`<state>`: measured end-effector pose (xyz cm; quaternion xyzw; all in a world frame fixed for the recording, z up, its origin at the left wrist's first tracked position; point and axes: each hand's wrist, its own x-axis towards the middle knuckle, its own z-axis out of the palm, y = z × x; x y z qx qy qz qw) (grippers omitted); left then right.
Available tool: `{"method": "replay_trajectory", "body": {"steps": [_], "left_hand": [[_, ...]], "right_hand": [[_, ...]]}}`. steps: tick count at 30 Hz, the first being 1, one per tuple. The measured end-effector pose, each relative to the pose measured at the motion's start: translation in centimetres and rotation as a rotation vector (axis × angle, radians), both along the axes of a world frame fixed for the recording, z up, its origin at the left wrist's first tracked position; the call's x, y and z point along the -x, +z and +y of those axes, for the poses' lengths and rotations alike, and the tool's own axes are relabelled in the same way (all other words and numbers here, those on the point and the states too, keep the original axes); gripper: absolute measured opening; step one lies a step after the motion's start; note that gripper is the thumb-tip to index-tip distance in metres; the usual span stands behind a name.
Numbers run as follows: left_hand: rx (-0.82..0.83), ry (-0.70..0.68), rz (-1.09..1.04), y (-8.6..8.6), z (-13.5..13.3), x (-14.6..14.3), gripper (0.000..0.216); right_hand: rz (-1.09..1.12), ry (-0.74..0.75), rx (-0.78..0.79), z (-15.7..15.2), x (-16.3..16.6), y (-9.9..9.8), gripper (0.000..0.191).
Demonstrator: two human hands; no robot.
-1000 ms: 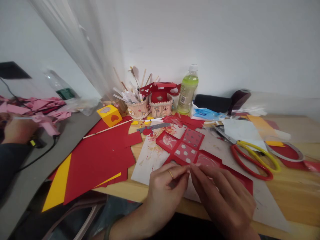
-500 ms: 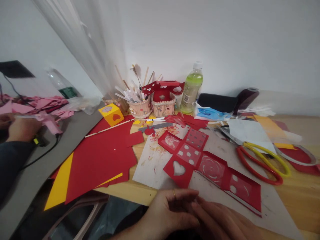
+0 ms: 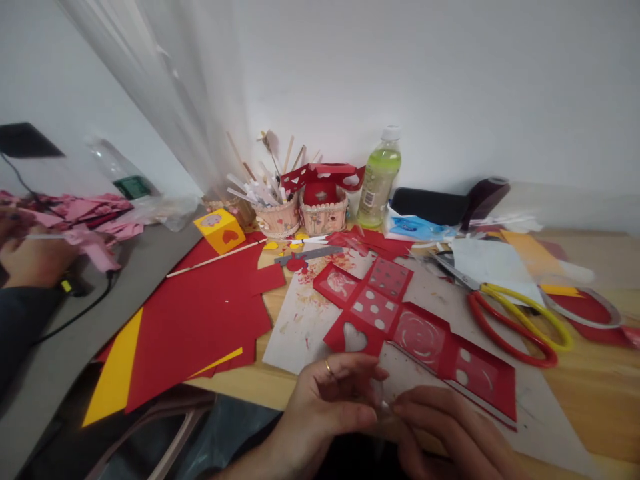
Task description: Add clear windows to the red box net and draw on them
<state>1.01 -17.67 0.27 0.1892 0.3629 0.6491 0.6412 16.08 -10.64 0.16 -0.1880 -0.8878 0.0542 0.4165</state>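
My left hand [image 3: 333, 400], with a ring on one finger, and my right hand [image 3: 450, 430] meet at the near edge of the table. Their fingertips are pinched together around something small and pale that I cannot make out. Just beyond them lies a flat red paper cut-out [image 3: 415, 337] made of joined squares with heart, dot and swirl holes. It rests on a stained white sheet [image 3: 300, 320].
Red-and-yellow scissors [image 3: 515, 317] lie to the right, large red and yellow sheets [image 3: 195, 320] to the left. At the back stand a green bottle [image 3: 379, 177], two craft baskets with sticks [image 3: 280, 213] and a yellow cube [image 3: 219, 230]. Another person's hand [image 3: 30, 257] works among pink paper at far left.
My hands drew back from the red cut-out toward the table's near edge, uncovering its heart square. They stay pinched together.
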Motion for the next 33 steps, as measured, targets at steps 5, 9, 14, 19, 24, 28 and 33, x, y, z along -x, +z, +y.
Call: {"method": "replay_trajectory", "body": {"steps": [5,9,14,19,24,28,33], "left_hand": [[-0.021,0.091,0.227,0.3,0.4,0.1,0.029],[0.111,0.111,0.409,0.4,0.6,0.1,0.009],[0.19,0.08,0.503,0.4,0.5,0.0,0.02],[0.056,-0.01,0.434,0.1,0.0,0.6,0.031],[0.11,0.012,0.609,0.2,-0.2,0.7,0.021],[0.166,0.246,0.701,0.9,-0.1,0.7,0.028],[0.202,0.505,0.623,1.2,0.3,2.6,0.038]], "right_hand": [[0.048,-0.066,-0.036,-0.3,0.6,-0.3,0.016],[0.03,-0.11,-0.134,-0.4,0.5,-0.6,0.011],[0.05,-0.111,-0.1,-0.3,0.4,-0.9,0.012],[0.089,-0.075,-0.032,-0.1,0.9,-0.4,0.013],[0.056,-0.084,-0.036,-0.5,1.5,-0.5,0.016],[0.1,-0.107,0.027,-0.6,0.8,0.0,0.021],[0.059,-0.357,0.066,3.5,-5.8,2.2,0.01]]}}
